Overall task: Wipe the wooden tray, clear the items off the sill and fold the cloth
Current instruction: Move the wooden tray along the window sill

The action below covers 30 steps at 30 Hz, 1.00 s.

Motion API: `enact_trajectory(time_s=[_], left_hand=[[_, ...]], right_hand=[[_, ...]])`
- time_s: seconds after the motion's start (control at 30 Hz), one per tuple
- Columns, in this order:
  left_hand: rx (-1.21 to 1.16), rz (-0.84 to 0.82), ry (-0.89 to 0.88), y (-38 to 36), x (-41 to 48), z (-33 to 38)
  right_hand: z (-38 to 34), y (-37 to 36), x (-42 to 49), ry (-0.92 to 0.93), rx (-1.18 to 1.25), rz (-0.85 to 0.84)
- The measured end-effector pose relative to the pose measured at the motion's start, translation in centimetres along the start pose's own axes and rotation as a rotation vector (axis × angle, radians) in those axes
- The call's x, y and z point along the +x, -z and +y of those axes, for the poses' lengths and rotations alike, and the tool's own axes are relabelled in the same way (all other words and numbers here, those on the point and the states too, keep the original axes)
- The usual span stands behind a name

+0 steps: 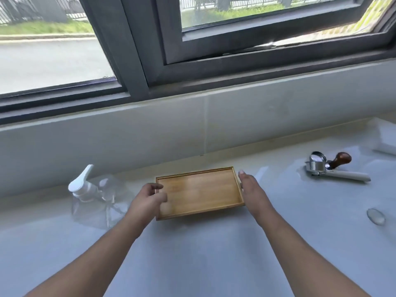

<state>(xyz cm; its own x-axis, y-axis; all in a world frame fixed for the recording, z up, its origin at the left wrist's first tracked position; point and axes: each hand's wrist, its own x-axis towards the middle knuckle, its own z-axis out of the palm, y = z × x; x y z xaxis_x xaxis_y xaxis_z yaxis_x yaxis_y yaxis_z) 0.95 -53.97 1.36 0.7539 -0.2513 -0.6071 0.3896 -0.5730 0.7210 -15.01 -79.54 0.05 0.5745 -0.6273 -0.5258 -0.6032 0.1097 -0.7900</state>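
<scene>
Both forearms enter from near edge, converging on wooden tray (199,192); tray lies flat on pale sill (192,254), empty, long side twd window. L hand (147,200) at tray's left short edge; fingers (156,186) curled over rim, thumb across near-left corner, so gripping tray. R hand (252,194) flat along right short edge, fingers (243,177) straight & together, side of palm against rim; thumb hidden, cannot tell if it clasps or only steadies.

Outward of L fingers: clear pump bottle (92,196) w/ white nozzle, on its side, near but apart from tray. Well out past R fingers: metal portafilter (321,168) w/ white handle, brown-knobbed tamper (340,159) touching it; small clear disc (376,216) nearer camera. No cloth in view.

Step, as judged: handling/positioning tray, either pre-wipe or clearing it off sill; tray face looks clean, wet/dry unclear.

Next move needs: two-sided grip, R thumb committed, tray kept level; then the cloth located.
</scene>
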Motion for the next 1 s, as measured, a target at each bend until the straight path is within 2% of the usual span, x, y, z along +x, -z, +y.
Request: enact_trajectory(time_s=[0.27,0.4,0.5,0.57,0.63,0.77,1.0], left_hand=[[0.034,0.1,-0.01,-2.4,7.1,3.3],[0.11,0.139,-0.032,-2.7,7.7,3.2],[0.271,0.169,-0.09,-2.4,5.8,1.5],[0.301,0.115,-0.122,-1.8,3.3,-0.4],[0.345,0.057,-0.152,-0.5,0.0,-2.4],[0.333,0.068,-0.214,3.8,-6.8,-6.5],[0.302,0.249,-0.248,18.5,-17.0,-17.3]], right_hand=[[-3.2,-1.4,8.8,0.048,-0.084,-0.028],[-2.4,-1.9,8.7,0.18,-0.069,0.037],[-0.6,-2.6,5.4,0.322,-0.147,0.15],[1.2,-3.5,2.2,0.34,-0.224,0.165],[2.9,-4.9,-1.2,0.339,-0.306,0.123],[3.7,-8.5,-7.6,0.364,-0.467,0.028],[0.7,-19.1,-20.1,0.527,-0.62,-0.114]])
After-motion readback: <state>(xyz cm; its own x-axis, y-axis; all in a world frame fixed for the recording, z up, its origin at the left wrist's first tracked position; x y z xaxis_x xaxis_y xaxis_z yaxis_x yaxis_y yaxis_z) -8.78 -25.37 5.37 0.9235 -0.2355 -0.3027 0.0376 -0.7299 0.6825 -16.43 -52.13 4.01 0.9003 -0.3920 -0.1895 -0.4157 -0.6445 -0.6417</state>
